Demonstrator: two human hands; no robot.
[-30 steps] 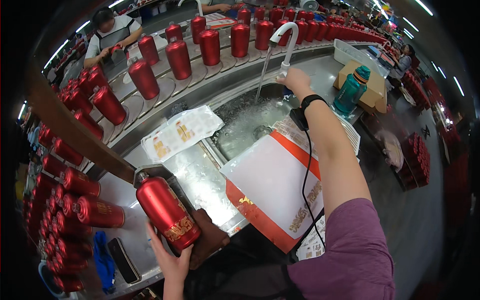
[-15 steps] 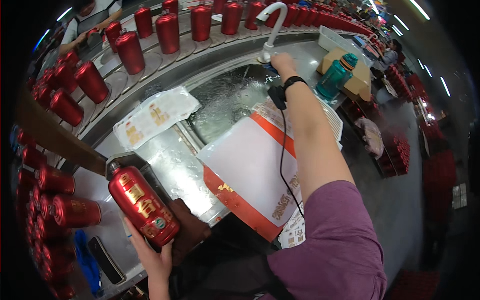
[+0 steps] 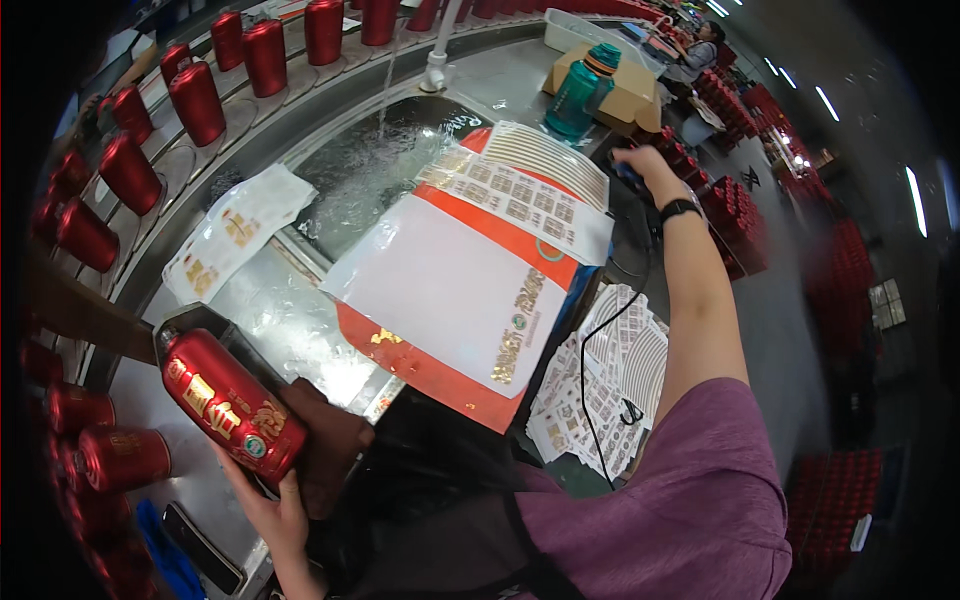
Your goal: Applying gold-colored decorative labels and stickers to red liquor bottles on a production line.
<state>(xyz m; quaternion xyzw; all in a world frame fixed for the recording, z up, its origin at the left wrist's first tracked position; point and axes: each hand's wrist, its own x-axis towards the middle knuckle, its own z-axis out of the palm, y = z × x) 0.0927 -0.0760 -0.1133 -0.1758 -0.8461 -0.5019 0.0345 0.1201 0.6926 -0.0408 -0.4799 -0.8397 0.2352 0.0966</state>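
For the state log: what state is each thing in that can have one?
Red bottle: lying slanted, neck away from wearer
Left grip: cupped on the bottle's base
Right grip: arm extended; contents unclear
White tap: running, spout out of frame
Teal bottle: upright, lid on
Phone: flat, screen dark
Conveyor bottles: upright
Loose printed sheets: overlapping

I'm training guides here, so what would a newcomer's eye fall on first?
Probably the gold-marked red bottle at lower left, with the left hand at its lower end. Next, the large white sheet near the centre. The other red bottles, lined up along the upper left, would likely follow.
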